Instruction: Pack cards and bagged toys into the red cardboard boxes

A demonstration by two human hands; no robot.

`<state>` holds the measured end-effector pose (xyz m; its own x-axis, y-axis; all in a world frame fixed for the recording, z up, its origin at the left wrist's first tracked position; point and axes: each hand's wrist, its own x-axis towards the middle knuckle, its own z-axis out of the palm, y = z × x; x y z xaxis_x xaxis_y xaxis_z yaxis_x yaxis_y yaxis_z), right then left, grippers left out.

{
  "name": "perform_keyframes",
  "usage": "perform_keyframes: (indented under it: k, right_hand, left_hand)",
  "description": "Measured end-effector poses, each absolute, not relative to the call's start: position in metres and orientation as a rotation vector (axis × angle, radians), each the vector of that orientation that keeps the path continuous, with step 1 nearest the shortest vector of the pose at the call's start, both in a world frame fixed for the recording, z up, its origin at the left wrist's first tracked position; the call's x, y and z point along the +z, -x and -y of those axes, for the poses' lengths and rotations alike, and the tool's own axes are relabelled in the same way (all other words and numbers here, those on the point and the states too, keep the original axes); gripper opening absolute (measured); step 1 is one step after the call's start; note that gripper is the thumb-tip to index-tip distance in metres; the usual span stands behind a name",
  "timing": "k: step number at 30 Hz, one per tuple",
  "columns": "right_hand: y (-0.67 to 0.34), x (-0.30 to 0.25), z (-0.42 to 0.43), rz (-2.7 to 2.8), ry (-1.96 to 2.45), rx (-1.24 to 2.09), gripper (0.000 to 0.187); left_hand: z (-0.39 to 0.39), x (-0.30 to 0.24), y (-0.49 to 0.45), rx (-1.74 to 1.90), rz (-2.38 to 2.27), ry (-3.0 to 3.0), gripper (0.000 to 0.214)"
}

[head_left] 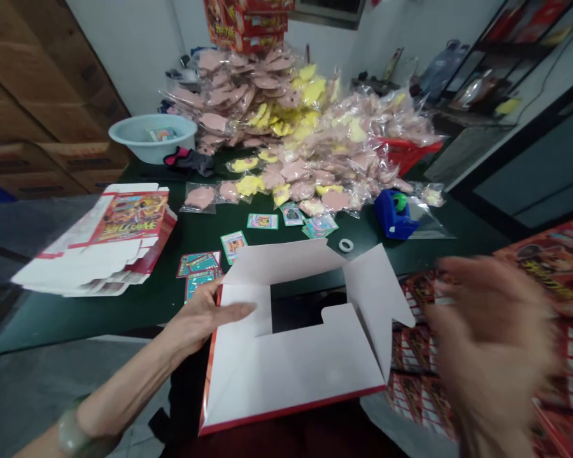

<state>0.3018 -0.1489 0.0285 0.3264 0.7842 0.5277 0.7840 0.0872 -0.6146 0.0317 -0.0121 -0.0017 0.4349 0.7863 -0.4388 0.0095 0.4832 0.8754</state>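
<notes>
A half-folded cardboard box (pixel 296 362), white inside with red edges, lies in front of me with its flaps up. My left hand (pixel 205 315) holds its left flap, thumb on the inner white face and fingers behind. My right hand (pixel 491 350) hovers to the right of the box, smeared by motion, fingers apparently spread, holding nothing I can see. Under that hand lie red printed boxes (pixel 415 343).
A stack of flat box blanks (pixel 100 245) lies at left. Loose cards (pixel 233 245) and a big heap of pink and yellow bagged items (pixel 305 121) cover the dark green table (pixel 172 292). A blue tape dispenser (pixel 394 213), a tape ring (pixel 346 245) and a pale basin (pixel 153 137) stand there too.
</notes>
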Motion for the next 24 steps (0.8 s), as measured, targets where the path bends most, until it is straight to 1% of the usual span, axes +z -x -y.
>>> perform_keyframes:
  k: [2, 4, 5, 7, 11, 14, 16, 20, 21, 22, 24]
  right_hand:
    - [-0.299, 0.012, 0.129, 1.358, 1.681, 0.190, 0.064]
    - [-0.293, 0.002, 0.112, 1.406, 1.724, 0.368, 0.072]
    - [-0.289, 0.000, 0.107, 1.459, 1.763, 0.370, 0.078]
    - [-0.281, 0.000, 0.103, 1.576, 1.851, 0.225, 0.085]
    - [-0.268, -0.003, 0.112, 1.796, 2.037, -0.163, 0.091]
    - [-0.264, -0.011, 0.123, 1.866, 2.101, -0.176, 0.091]
    - [-0.265, -0.015, 0.129, 1.834, 2.042, -0.138, 0.081]
    - [-0.276, -0.019, 0.132, 1.813, 1.711, 0.094, 0.043]
    - [-0.279, -0.018, 0.131, 1.822, 1.639, 0.142, 0.036]
    - [-0.282, -0.018, 0.130, 1.834, 1.597, 0.161, 0.033]
    - [-0.287, -0.015, 0.127, 1.878, 1.573, 0.095, 0.031]
  left_hand:
    - [0.014, -0.002, -0.035, 0.566, -0.990, -0.950, 0.046]
    - [0.016, -0.002, -0.037, 0.558, -0.977, -0.955, 0.046]
    - [0.017, -0.002, -0.037, 0.551, -0.974, -0.962, 0.046]
    - [0.019, -0.002, -0.037, 0.540, -0.975, -0.979, 0.045]
    - [0.021, -0.004, -0.033, 0.531, -0.977, -0.999, 0.045]
    - [0.020, -0.007, -0.032, 0.493, -1.014, -0.966, 0.048]
    - [0.019, -0.009, -0.032, 0.475, -1.045, -0.945, 0.047]
    - [0.018, -0.009, -0.033, 0.464, -1.054, -1.007, 0.041]
    - [0.018, -0.008, -0.032, 0.460, -1.056, -1.066, 0.039]
    - [0.018, -0.007, -0.032, 0.462, -1.062, -1.159, 0.037]
    - [0.016, -0.006, -0.031, 0.489, -1.063, -1.419, 0.031]
